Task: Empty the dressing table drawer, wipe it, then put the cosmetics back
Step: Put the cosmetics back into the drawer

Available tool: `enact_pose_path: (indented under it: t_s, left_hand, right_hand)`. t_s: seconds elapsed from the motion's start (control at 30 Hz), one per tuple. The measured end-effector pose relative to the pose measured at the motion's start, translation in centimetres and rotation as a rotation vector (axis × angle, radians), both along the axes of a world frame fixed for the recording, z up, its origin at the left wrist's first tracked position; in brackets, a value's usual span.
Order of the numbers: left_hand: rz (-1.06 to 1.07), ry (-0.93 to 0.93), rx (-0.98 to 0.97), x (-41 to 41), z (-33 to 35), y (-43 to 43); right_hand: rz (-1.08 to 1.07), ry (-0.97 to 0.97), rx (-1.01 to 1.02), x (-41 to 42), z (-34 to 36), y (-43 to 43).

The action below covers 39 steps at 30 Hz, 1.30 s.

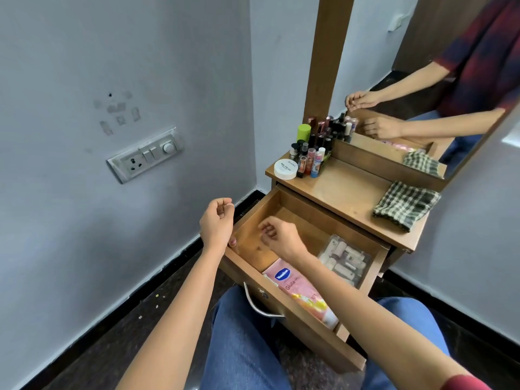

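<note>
**Wooden drawer open beneath two hands**

Beyond both hands runs the bench, with a checked cloth beyond the right hand. Bottles and a white jar stand ahead of it. A pink tube lies under the right wrist, and a clear box sits to that hand's right. The right hand hovers loosely curled, holding nothing visible. The left hand, above the drawer's left wall, sets its thumb to a fingertip; whether it pinches anything cannot be told.
</note>
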<state>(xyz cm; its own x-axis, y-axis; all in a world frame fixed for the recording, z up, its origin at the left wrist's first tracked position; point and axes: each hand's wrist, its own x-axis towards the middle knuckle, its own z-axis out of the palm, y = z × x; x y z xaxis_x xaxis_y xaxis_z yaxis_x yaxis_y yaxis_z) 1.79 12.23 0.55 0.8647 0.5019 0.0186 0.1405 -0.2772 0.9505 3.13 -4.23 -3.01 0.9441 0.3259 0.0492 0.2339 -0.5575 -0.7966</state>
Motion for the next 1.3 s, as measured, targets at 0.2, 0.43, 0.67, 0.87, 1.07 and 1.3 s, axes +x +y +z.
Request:
enact_pose_path:
  t_s: [0.2, 0.43, 0.67, 0.87, 1.07, 1.3]
  left_hand:
    - [-0.219, -0.169, 0.295, 2.3, 1.9, -4.8]
    - [-0.402, -0.249, 0.76, 8.1, 5.6, -9.7]
    - [-0.424, -0.248, 1.043, 11.8, 6.7, -11.9]
    - [-0.402, -0.23, 1.093, 12.6, 6.4, -12.8]
    - [-0.402, -0.259, 1.055, 12.7, 6.2, -13.0]
    - [-0.421, -0.295, 1.005, 12.6, 6.0, -13.6]
  right_hand:
    - [-0.334, -0.28, 0.089, 4.2, 5.8, -6.4]
    - [-0.449, -0.389, -0.093, 9.7, 8.1, -9.3]
    - [-0.39, -0.508, -0.201, 10.6, 7.5, -8.9]
    - [-0.414, -0.521, -0.146, 10.9, 7.0, -8.7]
    - [-0.467, -0.508, -0.083, 10.2, 6.9, -10.3]
    - [-0.483, -0.484, -0.17, 8.9, 7.0, -12.0]
